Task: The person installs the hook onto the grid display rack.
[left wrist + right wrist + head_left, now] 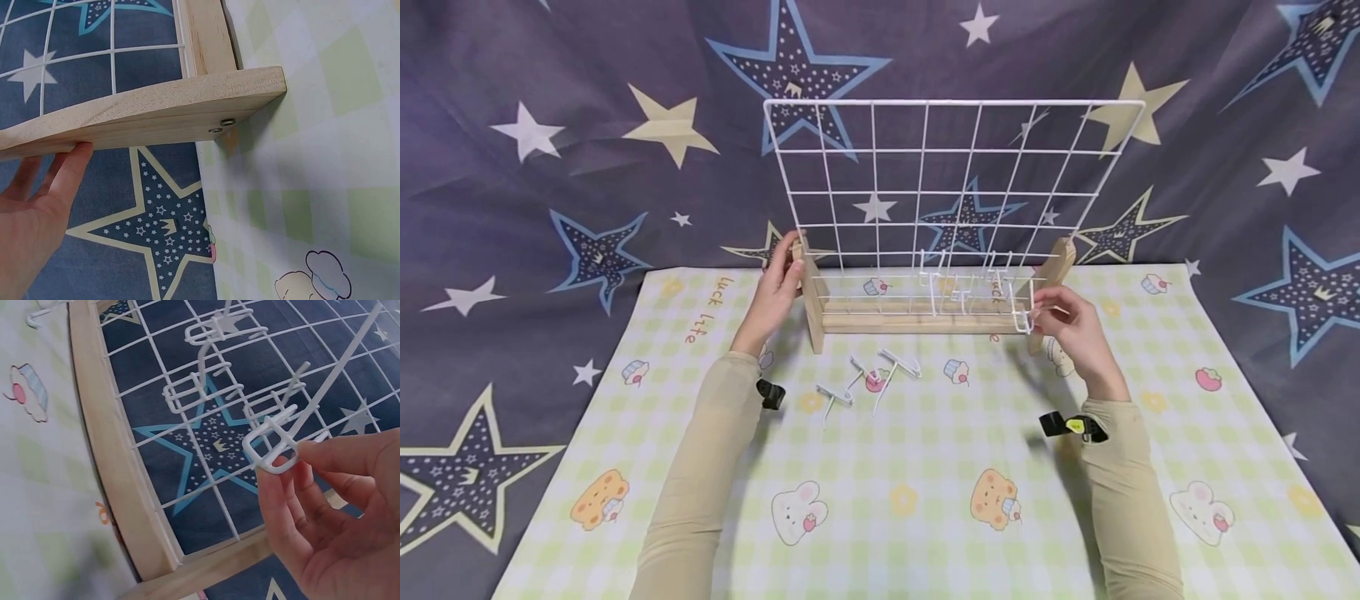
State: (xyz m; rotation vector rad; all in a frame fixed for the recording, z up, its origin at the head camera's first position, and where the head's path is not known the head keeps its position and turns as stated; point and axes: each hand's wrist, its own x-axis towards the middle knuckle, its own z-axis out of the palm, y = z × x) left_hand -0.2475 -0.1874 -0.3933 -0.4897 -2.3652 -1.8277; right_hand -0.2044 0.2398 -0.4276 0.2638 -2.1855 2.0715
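Note:
A white wire grid (951,151) stands in a wooden base with a wooden upright (813,296) at each side. My left hand (775,283) holds the left upright near its top; fingertips (78,156) touch its outer face in the left wrist view. Between thumb and fingers, my right hand (1067,329) pinches a white wire hook (272,445) against the lower right of the grid. Whether this hook is seated on the wires I cannot tell. Close beside it, three similar hooks (194,394) hang on the grid.
Three loose white hooks (901,364) lie on the checked tablecloth (910,450), in front of the base's left half. Behind the grid hangs a dark cloth (625,192) with a star pattern. The right upright (1056,260) stands close to my right hand.

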